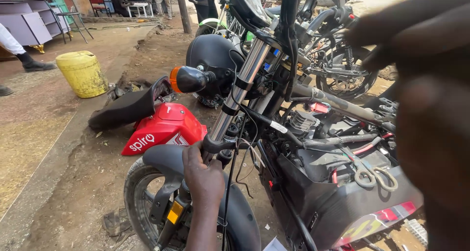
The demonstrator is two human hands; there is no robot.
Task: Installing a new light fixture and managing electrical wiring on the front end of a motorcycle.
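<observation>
At the right edge of the frame the right hand (416, 84) looms dark and blurred, very close to the lens; whether its fingers are apart or closed cannot be told. At lower centre the left hand (201, 175) has its fingers clamped on the fork leg (235, 101) just above the grey mudguard (240, 216), wrist cut off below. Scissors (374, 175) rest on the open frame. A red body panel (164, 128) lies on the dirt beyond, a yellow jerrycan (83, 73) upper left.

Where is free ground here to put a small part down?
Bare dirt lies left of the front wheel, between it and the red panel, and wider toward the yellow can. Around the fork, where the left hand holds, cables and scissors crowd.
</observation>
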